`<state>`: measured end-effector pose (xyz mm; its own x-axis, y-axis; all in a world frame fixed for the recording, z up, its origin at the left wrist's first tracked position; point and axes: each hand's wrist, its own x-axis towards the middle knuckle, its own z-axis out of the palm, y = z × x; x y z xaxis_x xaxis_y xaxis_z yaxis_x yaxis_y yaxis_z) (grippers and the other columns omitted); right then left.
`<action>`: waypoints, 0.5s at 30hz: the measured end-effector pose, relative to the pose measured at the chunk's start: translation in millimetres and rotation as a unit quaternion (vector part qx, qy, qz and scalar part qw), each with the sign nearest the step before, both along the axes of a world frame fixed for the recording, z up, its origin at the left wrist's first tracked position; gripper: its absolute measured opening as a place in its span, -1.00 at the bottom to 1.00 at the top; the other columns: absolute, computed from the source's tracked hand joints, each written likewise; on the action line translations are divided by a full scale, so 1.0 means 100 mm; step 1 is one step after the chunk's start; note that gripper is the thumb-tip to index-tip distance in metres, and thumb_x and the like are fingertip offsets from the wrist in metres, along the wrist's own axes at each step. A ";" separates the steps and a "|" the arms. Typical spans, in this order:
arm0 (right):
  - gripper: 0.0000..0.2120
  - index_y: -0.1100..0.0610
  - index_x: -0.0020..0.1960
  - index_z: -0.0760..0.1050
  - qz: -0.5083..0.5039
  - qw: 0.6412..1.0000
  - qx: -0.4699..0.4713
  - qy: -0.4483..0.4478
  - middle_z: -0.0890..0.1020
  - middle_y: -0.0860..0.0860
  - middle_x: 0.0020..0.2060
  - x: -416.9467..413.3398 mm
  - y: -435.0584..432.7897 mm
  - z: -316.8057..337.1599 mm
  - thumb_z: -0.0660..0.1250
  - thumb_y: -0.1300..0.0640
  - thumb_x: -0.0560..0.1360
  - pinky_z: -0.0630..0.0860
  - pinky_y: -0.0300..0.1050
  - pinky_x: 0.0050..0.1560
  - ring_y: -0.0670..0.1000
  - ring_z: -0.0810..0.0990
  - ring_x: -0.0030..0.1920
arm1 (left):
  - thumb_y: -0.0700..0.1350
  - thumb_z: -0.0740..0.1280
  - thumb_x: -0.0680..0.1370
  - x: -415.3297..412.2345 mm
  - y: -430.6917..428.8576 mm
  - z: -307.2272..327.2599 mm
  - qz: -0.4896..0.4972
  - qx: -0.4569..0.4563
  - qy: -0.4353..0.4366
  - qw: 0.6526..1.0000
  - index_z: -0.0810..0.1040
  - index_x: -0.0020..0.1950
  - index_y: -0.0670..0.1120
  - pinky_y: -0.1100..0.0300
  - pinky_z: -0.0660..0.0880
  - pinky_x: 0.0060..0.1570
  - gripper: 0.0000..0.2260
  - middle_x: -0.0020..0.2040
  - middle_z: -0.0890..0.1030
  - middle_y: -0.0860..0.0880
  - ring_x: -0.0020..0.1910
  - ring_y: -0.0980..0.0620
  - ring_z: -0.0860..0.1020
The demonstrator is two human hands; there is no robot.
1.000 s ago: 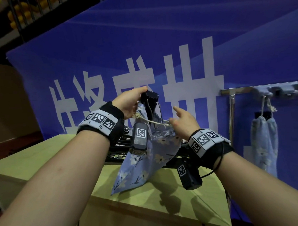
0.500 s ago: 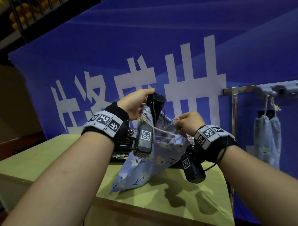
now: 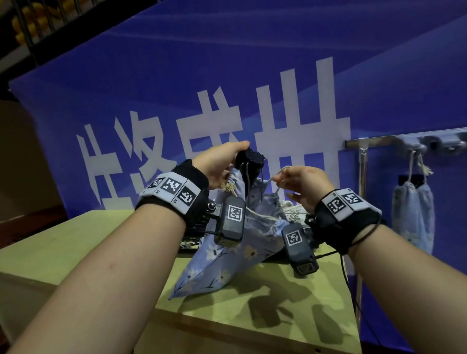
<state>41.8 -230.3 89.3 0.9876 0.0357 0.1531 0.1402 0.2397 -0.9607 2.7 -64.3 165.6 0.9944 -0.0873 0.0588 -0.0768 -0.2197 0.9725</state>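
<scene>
A light blue floral drawstring bag (image 3: 222, 260) stands half lifted on the pale wooden table (image 3: 272, 306), its lower corner resting on the top. My left hand (image 3: 218, 164) grips a black ribbed round object (image 3: 250, 158) with thin cords at the bag's mouth, and also touches the bag's upper edge. My right hand (image 3: 305, 184) pinches the beige drawstring (image 3: 280, 174), which runs from the bag's mouth up to my fingers. Both wrists wear black bands with square coded tags.
A second floral bag (image 3: 413, 217) hangs by its cord from a metal hook rail (image 3: 412, 139) at the right. A blue banner with white characters (image 3: 250, 95) stands close behind the table. Dark gear lies on the table behind the bag.
My right hand closed on the drawstring and drew it up and to the right. The bag's mouth has bunched together. My left hand has stayed at the bag's top.
</scene>
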 end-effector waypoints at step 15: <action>-0.74 0.13 -0.30 0.38 0.023 0.992 0.076 -0.095 0.30 -0.04 -0.54 -0.15 0.06 0.29 0.21 0.28 0.55 0.34 -0.21 -0.39 -0.08 0.23 -0.55 | -0.16 0.36 0.54 0.06 0.04 0.04 0.085 0.090 -0.038 0.992 0.54 -0.01 -0.22 0.05 0.49 -0.08 -0.87 -0.11 0.59 -0.22 -0.19 -0.13 0.58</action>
<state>27.2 -224.1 118.6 0.9384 0.0418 0.3431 0.3008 0.3901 -0.8703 8.9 -60.3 169.6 0.9890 0.0658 0.1324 -0.0947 -0.4057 0.9091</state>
